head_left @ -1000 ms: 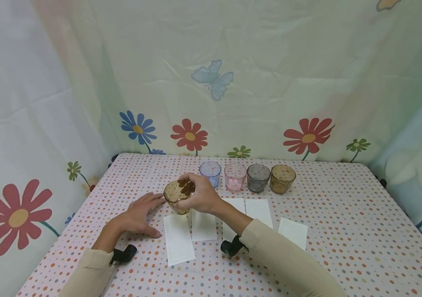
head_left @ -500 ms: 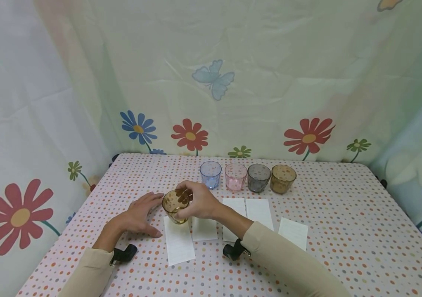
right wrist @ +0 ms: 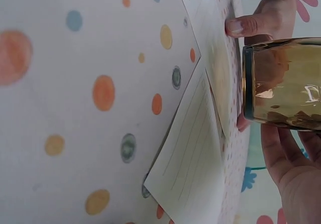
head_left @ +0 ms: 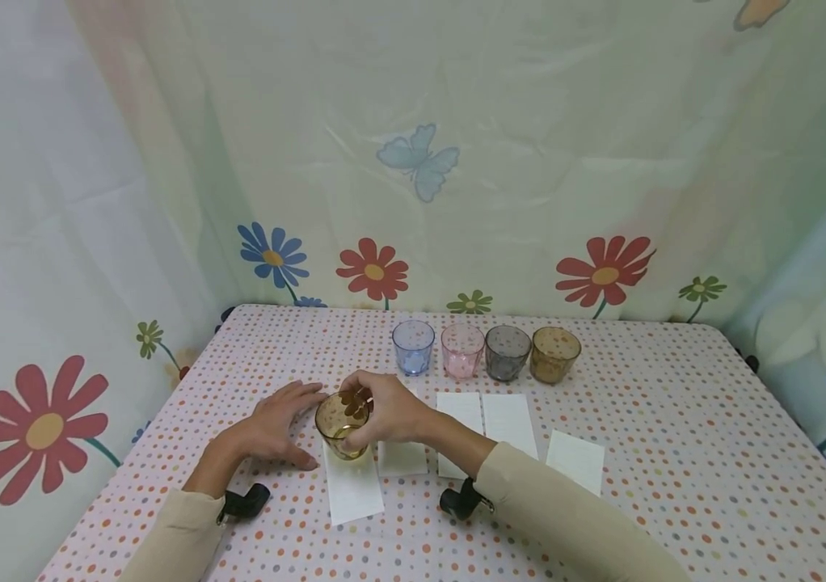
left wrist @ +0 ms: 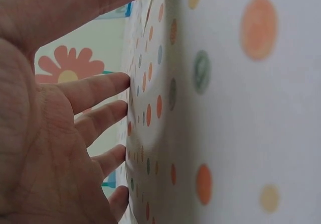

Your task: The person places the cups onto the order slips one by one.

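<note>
My right hand (head_left: pixel 393 409) grips a clear amber drinking glass (head_left: pixel 335 414) from its right side, fingers behind and thumb in front. Upright, the glass is held over the top end of the leftmost white paper slip (head_left: pixel 355 495). In the right wrist view a gap shows between the base of the glass (right wrist: pixel 286 86) and the paper. My left hand (head_left: pixel 278 424) rests on the dotted tablecloth just left of the glass, fingers spread and holding nothing. The left wrist view shows its fingertips (left wrist: pixel 120 81) touching the cloth.
Behind the hands stands a row of glasses: blue (head_left: pixel 413 349), pink (head_left: pixel 462 352), grey (head_left: pixel 507 354) and brown (head_left: pixel 555 356). More white slips lie in front of them, including a middle one (head_left: pixel 511 416) and one farther right (head_left: pixel 577 461). Flower-print curtains (head_left: pixel 500 186) enclose the table.
My right hand has lowered the amber glass toward the near side, from beyond the leftmost slip to over its top end. The left hand has stayed in place.
</note>
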`<state>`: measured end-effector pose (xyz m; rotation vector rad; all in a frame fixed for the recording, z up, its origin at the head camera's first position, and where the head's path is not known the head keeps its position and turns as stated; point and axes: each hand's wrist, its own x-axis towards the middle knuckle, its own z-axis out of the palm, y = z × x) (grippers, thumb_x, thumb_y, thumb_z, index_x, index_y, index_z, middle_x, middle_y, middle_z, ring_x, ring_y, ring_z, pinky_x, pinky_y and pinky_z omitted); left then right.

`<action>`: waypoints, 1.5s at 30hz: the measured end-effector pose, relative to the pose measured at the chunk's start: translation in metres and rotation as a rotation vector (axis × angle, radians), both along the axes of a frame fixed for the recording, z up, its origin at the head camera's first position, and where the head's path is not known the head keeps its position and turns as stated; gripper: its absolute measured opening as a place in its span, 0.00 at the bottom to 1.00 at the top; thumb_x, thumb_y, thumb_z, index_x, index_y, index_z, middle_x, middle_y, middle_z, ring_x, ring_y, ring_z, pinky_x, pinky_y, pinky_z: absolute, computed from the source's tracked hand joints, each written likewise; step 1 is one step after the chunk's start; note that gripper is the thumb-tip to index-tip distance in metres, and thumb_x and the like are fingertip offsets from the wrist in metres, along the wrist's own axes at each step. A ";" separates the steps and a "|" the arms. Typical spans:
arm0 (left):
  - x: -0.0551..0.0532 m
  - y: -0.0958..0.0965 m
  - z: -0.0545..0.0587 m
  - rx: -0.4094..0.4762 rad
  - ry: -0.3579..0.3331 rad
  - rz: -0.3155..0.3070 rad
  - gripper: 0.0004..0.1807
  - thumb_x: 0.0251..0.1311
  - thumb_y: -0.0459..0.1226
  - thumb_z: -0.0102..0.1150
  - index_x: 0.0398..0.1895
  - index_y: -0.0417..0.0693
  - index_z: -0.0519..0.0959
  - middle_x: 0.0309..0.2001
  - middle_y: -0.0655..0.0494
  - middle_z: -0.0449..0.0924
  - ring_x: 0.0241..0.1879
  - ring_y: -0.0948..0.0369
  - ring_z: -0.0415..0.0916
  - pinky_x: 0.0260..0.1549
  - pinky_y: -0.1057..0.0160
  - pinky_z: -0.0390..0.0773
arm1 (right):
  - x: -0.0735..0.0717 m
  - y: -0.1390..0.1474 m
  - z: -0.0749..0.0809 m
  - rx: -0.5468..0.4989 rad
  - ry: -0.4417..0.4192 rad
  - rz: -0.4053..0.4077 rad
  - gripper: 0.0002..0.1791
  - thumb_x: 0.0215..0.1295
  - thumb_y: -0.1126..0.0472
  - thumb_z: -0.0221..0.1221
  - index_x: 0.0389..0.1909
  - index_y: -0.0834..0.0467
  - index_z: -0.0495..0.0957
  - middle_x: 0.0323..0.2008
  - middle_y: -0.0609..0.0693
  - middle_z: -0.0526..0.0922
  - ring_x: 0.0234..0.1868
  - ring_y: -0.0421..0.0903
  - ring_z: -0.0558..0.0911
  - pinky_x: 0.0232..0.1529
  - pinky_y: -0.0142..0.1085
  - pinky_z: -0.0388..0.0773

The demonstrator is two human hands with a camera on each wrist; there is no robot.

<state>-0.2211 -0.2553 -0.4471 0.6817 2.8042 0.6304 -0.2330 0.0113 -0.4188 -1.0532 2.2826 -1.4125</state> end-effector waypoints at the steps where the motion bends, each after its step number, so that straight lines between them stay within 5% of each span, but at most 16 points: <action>1: 0.000 0.000 0.000 -0.003 0.003 -0.003 0.60 0.34 0.57 0.80 0.76 0.49 0.66 0.78 0.47 0.57 0.78 0.37 0.45 0.64 0.22 0.49 | 0.000 0.000 0.000 0.005 0.001 0.002 0.37 0.42 0.58 0.76 0.56 0.61 0.76 0.46 0.54 0.83 0.47 0.52 0.82 0.41 0.32 0.82; 19: 0.002 0.000 -0.003 0.006 0.018 -0.006 0.59 0.33 0.56 0.80 0.75 0.48 0.67 0.77 0.46 0.58 0.77 0.37 0.47 0.63 0.22 0.50 | 0.006 0.001 -0.004 0.040 0.038 0.001 0.33 0.41 0.56 0.76 0.53 0.53 0.76 0.46 0.48 0.83 0.47 0.46 0.81 0.44 0.32 0.80; 45: -0.003 0.000 -0.001 0.002 -0.022 0.014 0.57 0.32 0.50 0.82 0.74 0.51 0.69 0.77 0.50 0.59 0.78 0.40 0.46 0.66 0.24 0.49 | 0.009 0.007 -0.011 0.048 0.003 0.001 0.38 0.40 0.55 0.78 0.57 0.55 0.75 0.50 0.49 0.82 0.50 0.46 0.80 0.49 0.35 0.80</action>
